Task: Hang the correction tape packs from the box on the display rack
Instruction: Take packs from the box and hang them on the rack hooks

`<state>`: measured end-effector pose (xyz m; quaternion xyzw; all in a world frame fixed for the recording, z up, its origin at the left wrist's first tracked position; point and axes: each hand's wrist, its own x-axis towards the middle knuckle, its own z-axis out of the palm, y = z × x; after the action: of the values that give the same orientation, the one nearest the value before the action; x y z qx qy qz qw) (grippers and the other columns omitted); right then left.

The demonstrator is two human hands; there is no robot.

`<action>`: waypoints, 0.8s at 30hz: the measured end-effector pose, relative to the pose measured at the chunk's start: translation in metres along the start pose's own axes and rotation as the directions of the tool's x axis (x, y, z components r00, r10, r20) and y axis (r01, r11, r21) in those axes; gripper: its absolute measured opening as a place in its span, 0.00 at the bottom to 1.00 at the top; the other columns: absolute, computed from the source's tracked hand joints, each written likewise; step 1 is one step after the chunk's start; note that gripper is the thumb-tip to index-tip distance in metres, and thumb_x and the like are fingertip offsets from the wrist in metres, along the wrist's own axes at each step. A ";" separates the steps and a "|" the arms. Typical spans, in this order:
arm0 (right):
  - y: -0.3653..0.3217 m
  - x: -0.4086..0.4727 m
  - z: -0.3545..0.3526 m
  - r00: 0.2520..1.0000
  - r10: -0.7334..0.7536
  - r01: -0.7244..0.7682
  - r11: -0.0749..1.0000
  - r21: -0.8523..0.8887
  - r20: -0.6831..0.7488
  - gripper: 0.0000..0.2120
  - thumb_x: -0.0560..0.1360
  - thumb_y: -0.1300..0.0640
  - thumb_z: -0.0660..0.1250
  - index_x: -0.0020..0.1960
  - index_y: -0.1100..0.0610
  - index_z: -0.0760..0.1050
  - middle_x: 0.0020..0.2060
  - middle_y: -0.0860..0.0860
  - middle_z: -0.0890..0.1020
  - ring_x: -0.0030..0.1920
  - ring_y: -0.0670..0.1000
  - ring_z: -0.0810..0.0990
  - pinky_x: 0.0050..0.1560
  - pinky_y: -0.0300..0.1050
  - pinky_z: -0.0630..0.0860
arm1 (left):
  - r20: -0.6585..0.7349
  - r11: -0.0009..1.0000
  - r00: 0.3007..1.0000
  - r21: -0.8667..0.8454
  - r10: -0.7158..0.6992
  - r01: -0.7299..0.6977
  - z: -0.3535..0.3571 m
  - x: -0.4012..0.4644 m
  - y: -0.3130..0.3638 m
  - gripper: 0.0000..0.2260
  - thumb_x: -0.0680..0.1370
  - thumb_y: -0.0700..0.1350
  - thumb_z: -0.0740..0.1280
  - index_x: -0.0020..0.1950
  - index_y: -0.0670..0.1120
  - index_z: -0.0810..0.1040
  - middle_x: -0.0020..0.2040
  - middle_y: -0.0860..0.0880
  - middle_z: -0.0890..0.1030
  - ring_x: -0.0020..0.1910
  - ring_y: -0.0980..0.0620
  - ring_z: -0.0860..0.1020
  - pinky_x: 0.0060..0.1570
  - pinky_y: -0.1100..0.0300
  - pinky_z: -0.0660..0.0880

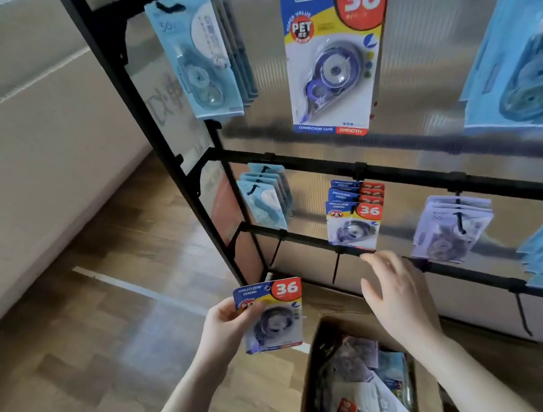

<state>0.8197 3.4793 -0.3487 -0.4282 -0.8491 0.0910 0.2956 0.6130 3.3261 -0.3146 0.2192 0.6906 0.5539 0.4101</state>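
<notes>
The left hand [224, 329] pinches a correction tape pack [270, 315] by its edge, low beside the display rack [397, 175]; the right hand [396, 296] reaches, fingers loose and released, toward the empty hook [335, 268]. That thin edge grip could let the pack twist and miss the hook. The box [358, 381] sits underfoot, and hung packs [353, 219] crowd just above.

Wood-grain plank floor [73, 335] in warm brown, crossed by a pale diagonal strip [136, 289] and carrying soft bright reflections of daylight. At left, a long cream upholstered surface with a ribbed seam [13, 143] rises from the floor. Behind the frame, translucent ribbed plastic panels [417, 65] diffuse the light; dark handwritten marks show faintly through the left-hand panel [165, 95].
</notes>
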 end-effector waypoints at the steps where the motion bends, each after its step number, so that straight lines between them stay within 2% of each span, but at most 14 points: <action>1: -0.002 -0.002 0.010 1.000 -0.013 0.013 1.000 0.001 0.001 0.17 0.65 0.64 0.75 0.53 0.59 0.78 0.46 0.56 0.80 0.45 0.59 0.80 0.45 0.52 0.77 | -0.004 1.000 1.000 -0.002 -0.006 0.006 -0.004 0.004 -0.006 0.05 0.76 0.38 0.68 0.49 0.40 0.82 0.42 0.45 0.85 0.40 0.50 0.84 0.36 0.63 0.78; 4: -0.003 -0.008 0.048 0.999 -0.051 0.050 0.999 -0.012 -0.009 0.14 0.68 0.61 0.71 0.54 0.58 0.78 0.47 0.54 0.80 0.45 0.58 0.80 0.45 0.50 0.77 | -0.005 1.000 1.000 0.018 -0.008 0.008 -0.017 0.027 -0.031 0.05 0.76 0.40 0.69 0.50 0.41 0.82 0.43 0.45 0.85 0.41 0.49 0.84 0.37 0.62 0.78; 8: 0.016 -0.016 0.125 0.996 -0.079 0.077 0.997 -0.024 -0.053 0.17 0.66 0.62 0.74 0.55 0.58 0.78 0.48 0.55 0.80 0.46 0.58 0.79 0.46 0.51 0.77 | 0.004 0.999 0.999 0.001 0.045 -0.045 -0.029 0.088 -0.092 0.09 0.73 0.43 0.70 0.51 0.40 0.81 0.43 0.45 0.85 0.42 0.49 0.84 0.37 0.62 0.78; 11: 0.038 -0.027 0.184 0.985 -0.123 0.119 0.992 -0.041 -0.122 0.14 0.70 0.57 0.66 0.55 0.58 0.78 0.49 0.56 0.80 0.47 0.59 0.79 0.48 0.52 0.77 | 0.013 0.993 0.993 0.001 0.119 -0.119 -0.029 0.137 -0.149 0.12 0.70 0.45 0.75 0.50 0.41 0.81 0.43 0.45 0.85 0.42 0.49 0.84 0.37 0.62 0.78; 14: 0.063 -0.042 0.231 0.970 -0.166 0.163 0.986 -0.036 -0.178 0.17 0.73 0.53 0.58 0.56 0.58 0.78 0.51 0.56 0.80 0.50 0.56 0.77 0.51 0.50 0.75 | 0.001 0.977 0.978 -0.019 0.210 -0.210 -0.023 0.178 -0.197 0.09 0.72 0.43 0.71 0.50 0.41 0.80 0.40 0.48 0.85 0.39 0.52 0.84 0.36 0.64 0.77; 19: 0.100 -0.068 0.283 0.937 -0.243 0.235 0.970 -0.060 -0.251 0.14 0.72 0.58 0.65 0.56 0.60 0.79 0.51 0.56 0.80 0.51 0.55 0.76 0.50 0.51 0.77 | 0.027 0.930 0.932 -0.085 0.362 -0.358 -0.015 0.229 -0.249 0.11 0.71 0.44 0.69 0.51 0.43 0.80 0.42 0.49 0.85 0.41 0.52 0.83 0.38 0.63 0.79; 24: 0.122 -0.086 0.309 0.948 -0.245 0.221 0.966 -0.131 -0.205 0.15 0.69 0.63 0.73 0.55 0.61 0.79 0.51 0.56 0.80 0.49 0.58 0.80 0.47 0.50 0.78 | -0.001 0.897 0.905 -0.133 0.424 -0.421 -0.011 0.256 -0.266 0.06 0.76 0.42 0.68 0.51 0.44 0.79 0.41 0.50 0.85 0.41 0.52 0.84 0.37 0.62 0.79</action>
<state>0.7624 3.5176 -0.6851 -0.3475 -0.8594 -0.0378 0.3731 0.4993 3.4370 -0.6481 0.3445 0.5832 0.6702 0.3033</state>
